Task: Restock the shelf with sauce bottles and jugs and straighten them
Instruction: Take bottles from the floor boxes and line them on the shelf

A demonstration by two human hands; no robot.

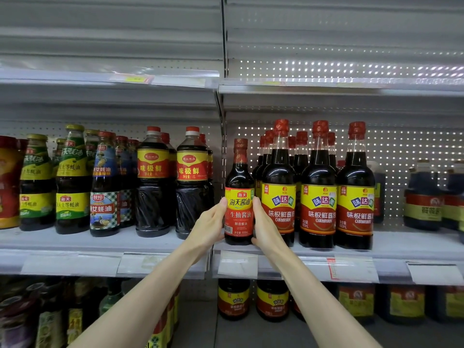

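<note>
A dark soy sauce bottle point(239, 182) with a red and yellow label and red cap stands upright at the left end of the right-hand middle shelf point(391, 243). My left hand point(209, 226) grips its left side and my right hand point(265, 226) grips its right side, at the label. Right beside it stand taller dark bottles with yellow and red labels point(318, 197), several rows deep.
On the left shelf section stand oyster sauce bottles point(72, 187) and large dark bottles point(153, 187). Dark jugs point(424, 197) sit at the far right. The upper shelf point(326, 86) holds nothing. More jars and jugs point(233, 298) fill the lower shelf. Price tags line the shelf edge.
</note>
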